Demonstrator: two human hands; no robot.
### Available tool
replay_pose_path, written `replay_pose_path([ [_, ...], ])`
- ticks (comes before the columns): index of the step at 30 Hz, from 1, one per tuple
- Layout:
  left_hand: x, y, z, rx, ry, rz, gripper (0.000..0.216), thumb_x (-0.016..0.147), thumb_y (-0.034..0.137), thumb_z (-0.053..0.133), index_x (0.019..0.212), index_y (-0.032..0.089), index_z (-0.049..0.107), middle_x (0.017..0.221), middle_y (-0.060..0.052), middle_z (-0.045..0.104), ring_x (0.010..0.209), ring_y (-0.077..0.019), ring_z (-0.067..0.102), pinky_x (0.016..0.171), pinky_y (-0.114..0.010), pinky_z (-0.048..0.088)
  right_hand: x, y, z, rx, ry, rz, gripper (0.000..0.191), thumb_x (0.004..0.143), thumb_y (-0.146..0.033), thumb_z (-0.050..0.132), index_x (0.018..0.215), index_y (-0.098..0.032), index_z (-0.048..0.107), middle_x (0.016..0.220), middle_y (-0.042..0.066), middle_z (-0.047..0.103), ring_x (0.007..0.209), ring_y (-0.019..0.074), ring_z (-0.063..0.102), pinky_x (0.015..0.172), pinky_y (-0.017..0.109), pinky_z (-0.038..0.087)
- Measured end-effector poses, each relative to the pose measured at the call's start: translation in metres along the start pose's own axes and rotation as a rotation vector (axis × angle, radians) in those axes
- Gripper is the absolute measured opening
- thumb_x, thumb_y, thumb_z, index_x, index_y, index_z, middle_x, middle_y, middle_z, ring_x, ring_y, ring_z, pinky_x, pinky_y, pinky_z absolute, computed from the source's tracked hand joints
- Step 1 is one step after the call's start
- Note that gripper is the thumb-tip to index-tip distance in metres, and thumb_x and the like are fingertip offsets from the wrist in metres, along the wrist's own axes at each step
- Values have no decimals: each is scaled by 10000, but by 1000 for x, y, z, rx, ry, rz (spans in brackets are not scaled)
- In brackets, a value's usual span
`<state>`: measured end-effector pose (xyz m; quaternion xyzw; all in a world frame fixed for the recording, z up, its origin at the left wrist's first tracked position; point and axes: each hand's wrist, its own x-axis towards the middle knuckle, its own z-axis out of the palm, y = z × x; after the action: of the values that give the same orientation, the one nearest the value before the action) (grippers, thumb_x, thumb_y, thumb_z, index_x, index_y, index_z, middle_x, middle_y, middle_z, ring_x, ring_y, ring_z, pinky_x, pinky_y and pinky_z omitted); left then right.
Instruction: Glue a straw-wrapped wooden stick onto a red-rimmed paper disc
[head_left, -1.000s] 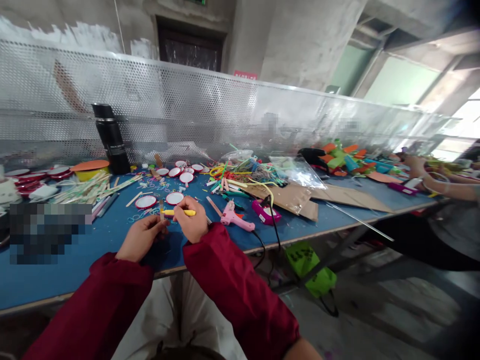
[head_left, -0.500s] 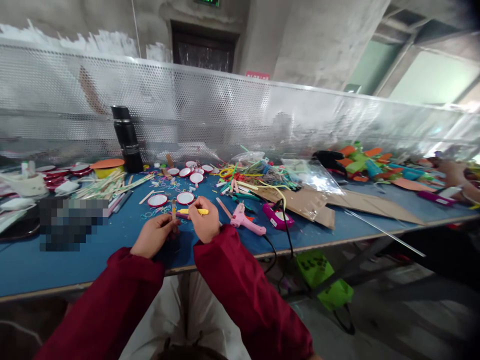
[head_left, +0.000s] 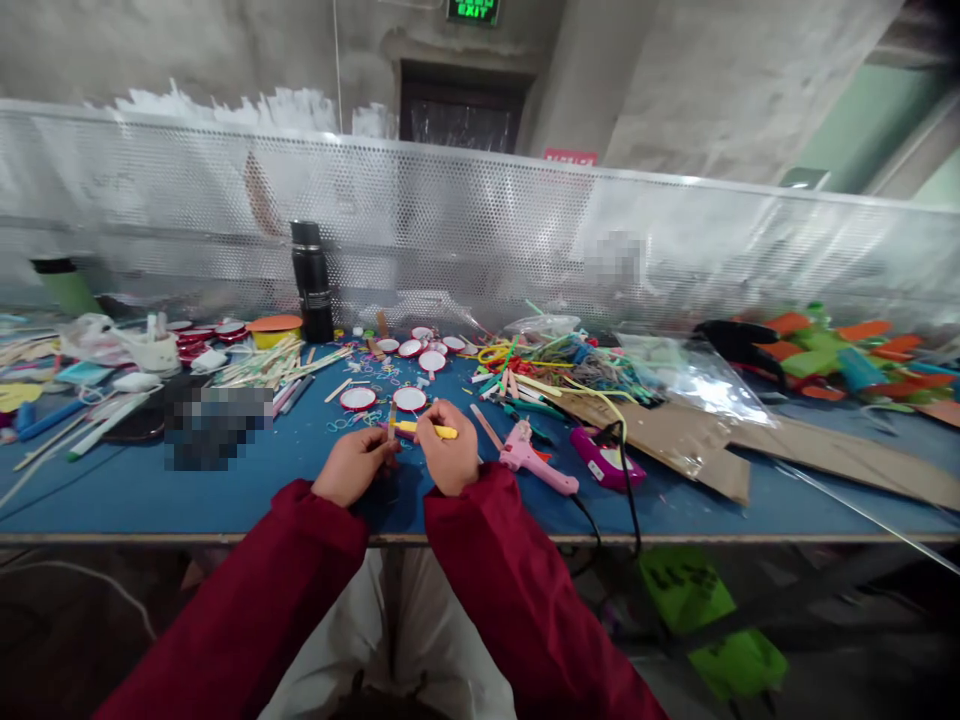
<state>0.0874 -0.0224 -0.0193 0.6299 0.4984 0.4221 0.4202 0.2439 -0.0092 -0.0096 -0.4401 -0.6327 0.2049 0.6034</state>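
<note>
My left hand (head_left: 355,466) is closed, pinching a short craft stick (head_left: 392,418) that stands upright and has a yellow patch on it. My right hand (head_left: 451,452) is closed around a yellow marker pen (head_left: 445,432). The pen lies level, its front end pointing left at the stick; it cannot be told whether the tip touches. Behind the hands lie white discs with red rims, one of them a round disc (head_left: 409,400) just past the stick. To the right of my right hand rests a pink glue gun (head_left: 534,458) with a black cable.
Across the blue table (head_left: 300,500) lie a heap of loose sticks (head_left: 266,362), colourful pipe cleaners (head_left: 577,360), brown cardboard (head_left: 660,430) and a purple device (head_left: 606,460). A black bottle (head_left: 312,285) stands before the perforated metal screen (head_left: 465,230).
The view has swung left, so everything sits further right in the picture. Both hands keep their holds on the craft stick and the yellow marker pen, which stay close together.
</note>
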Motion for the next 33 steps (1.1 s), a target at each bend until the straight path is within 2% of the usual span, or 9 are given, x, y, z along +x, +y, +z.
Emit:
replay_pose_path([
  [5,2,-5,0,-13,1,12,282,771,450,630,679,188,579,630,3,640,536,-150,549,536,-267,391,0,-1,-2,13,37,-5,162,810,-246,511,648,-229,510,586,-32,541,596,143,491,573,262,383],
  [11,2,-7,0,-2,4,13,310,775,480,636,697,183,587,627,0,645,545,-153,552,546,-269,404,-1,-3,0,125,-13,12,165,830,-277,526,676,-218,529,597,-31,571,588,138,528,594,263,418],
  [15,3,-7,0,-16,-2,19,282,778,452,629,694,187,584,625,8,637,536,-147,547,539,-265,403,-1,-3,0,55,-19,7,162,825,-278,534,674,-220,528,601,-29,563,594,140,513,579,261,397],
  [19,2,-5,0,-6,0,24,278,778,440,625,675,186,580,619,9,627,538,-144,542,536,-262,398,-1,-2,-1,-49,34,-18,174,808,-254,532,640,-221,499,589,-36,524,580,133,475,562,260,359],
  [22,1,-4,0,2,5,18,282,778,448,623,682,186,583,632,5,635,541,-144,543,535,-263,397,-1,-2,-2,-11,57,-34,170,806,-243,518,638,-222,500,584,-37,518,583,133,470,566,259,365],
  [28,0,-4,-1,-1,-4,10,353,756,520,640,662,188,568,611,12,616,539,-145,538,534,-260,400,-2,-5,-1,36,-8,-42,160,806,-253,519,648,-224,516,594,-34,526,567,134,483,564,264,380],
  [33,0,-1,-1,14,2,-3,386,732,558,657,654,189,578,603,15,609,542,-143,525,531,-256,387,-3,-9,-3,-55,71,-57,174,795,-244,511,626,-231,471,595,-39,498,582,134,471,573,265,375],
])
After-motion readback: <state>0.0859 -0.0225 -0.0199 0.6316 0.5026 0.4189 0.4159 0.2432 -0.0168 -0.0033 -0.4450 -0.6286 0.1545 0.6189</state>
